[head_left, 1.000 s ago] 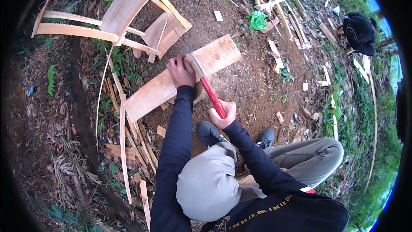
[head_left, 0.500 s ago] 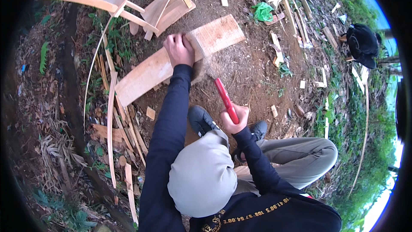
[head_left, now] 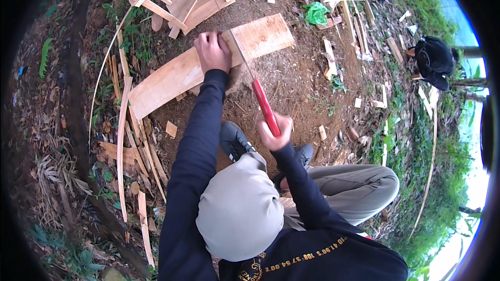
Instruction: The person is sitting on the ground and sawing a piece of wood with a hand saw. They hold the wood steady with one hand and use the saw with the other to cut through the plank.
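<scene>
A wide, pale wooden board (head_left: 166,80) lies slantwise in front of me, propped up on a support mostly hidden beneath it. My left hand (head_left: 212,52) presses on the board near its middle, fingers curled over the far edge. Closed around the red handle (head_left: 263,101) of a handsaw is my right hand (head_left: 276,131), nearer to me than the board. The thin saw blade (head_left: 241,51), seen almost edge-on, runs across the board just right of my left hand. How deep it sits in the wood cannot be made out.
A wooden frame piece (head_left: 208,10) stands at the far left. Long strips (head_left: 123,145) lie on the left, and more scrap wood (head_left: 341,0) is piled at the far right near a green plastic bag (head_left: 316,14). Sawdust covers the soil. A dark-clothed person (head_left: 436,61) crouches at right.
My right hand has pushed the saw forward, away from me, so the red handle is closer to the board. My left hand keeps its place on the board. The view has shifted slightly.
</scene>
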Action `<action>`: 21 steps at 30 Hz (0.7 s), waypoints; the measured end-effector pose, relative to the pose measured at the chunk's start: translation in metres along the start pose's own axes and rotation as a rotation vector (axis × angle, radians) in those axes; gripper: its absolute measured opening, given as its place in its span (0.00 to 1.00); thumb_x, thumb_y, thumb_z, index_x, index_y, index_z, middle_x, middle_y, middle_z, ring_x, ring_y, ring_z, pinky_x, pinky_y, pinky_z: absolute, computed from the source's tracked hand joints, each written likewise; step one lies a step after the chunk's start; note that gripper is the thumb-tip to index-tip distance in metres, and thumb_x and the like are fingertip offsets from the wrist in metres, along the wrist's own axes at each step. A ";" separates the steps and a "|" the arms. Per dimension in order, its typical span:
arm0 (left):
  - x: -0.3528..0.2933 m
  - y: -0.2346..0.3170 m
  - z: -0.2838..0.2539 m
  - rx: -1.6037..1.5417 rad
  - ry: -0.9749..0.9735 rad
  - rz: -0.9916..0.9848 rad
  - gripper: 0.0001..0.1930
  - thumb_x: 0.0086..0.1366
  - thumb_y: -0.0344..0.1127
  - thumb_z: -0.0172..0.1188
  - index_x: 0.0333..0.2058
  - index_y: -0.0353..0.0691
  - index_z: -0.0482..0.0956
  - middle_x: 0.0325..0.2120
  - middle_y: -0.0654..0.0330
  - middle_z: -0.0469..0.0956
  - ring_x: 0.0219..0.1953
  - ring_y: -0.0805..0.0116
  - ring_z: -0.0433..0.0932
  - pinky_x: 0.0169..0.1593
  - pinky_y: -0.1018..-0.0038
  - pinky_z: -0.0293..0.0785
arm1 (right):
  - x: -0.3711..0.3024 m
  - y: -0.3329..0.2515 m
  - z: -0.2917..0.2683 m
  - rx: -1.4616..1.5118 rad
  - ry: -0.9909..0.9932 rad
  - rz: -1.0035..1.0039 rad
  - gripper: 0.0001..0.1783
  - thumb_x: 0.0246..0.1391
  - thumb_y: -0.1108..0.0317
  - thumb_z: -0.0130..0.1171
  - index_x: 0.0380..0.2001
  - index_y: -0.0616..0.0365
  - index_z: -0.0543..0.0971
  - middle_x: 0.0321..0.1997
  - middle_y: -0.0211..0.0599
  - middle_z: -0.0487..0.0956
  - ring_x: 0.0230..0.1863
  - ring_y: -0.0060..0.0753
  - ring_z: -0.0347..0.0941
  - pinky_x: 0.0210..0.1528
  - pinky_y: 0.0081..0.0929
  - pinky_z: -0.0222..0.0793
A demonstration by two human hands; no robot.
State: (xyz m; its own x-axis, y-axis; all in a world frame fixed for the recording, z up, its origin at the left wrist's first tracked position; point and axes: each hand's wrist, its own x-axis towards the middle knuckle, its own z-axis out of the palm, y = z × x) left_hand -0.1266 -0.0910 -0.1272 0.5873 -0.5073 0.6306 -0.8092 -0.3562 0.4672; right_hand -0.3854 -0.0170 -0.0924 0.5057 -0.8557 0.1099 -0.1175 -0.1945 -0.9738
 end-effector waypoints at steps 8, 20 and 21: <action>0.002 -0.007 -0.002 -0.006 0.024 0.029 0.06 0.62 0.28 0.58 0.38 0.39 0.82 0.37 0.51 0.76 0.44 0.49 0.73 0.51 0.58 0.71 | -0.007 -0.008 0.014 -0.004 0.043 -0.057 0.04 0.46 0.72 0.60 0.21 0.60 0.78 0.12 0.37 0.69 0.13 0.25 0.70 0.21 0.27 0.67; 0.001 -0.003 -0.004 -0.035 -0.026 -0.015 0.07 0.63 0.29 0.56 0.39 0.39 0.80 0.39 0.50 0.74 0.47 0.47 0.71 0.52 0.57 0.69 | -0.042 0.000 0.000 -0.013 0.033 -0.036 0.04 0.45 0.73 0.60 0.20 0.61 0.78 0.12 0.39 0.72 0.14 0.29 0.74 0.23 0.28 0.70; 0.002 -0.001 -0.004 -0.045 -0.026 0.005 0.07 0.63 0.28 0.56 0.39 0.39 0.80 0.39 0.50 0.74 0.47 0.47 0.71 0.53 0.57 0.69 | -0.023 0.004 0.009 -0.004 0.026 -0.102 0.05 0.45 0.73 0.60 0.20 0.62 0.77 0.12 0.39 0.71 0.14 0.29 0.73 0.22 0.29 0.68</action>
State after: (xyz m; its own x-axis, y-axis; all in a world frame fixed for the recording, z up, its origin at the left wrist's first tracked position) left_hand -0.1245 -0.0890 -0.1241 0.5824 -0.5295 0.6168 -0.8104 -0.3181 0.4920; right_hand -0.3897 0.0061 -0.1011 0.4924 -0.8438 0.2133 -0.0702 -0.2828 -0.9566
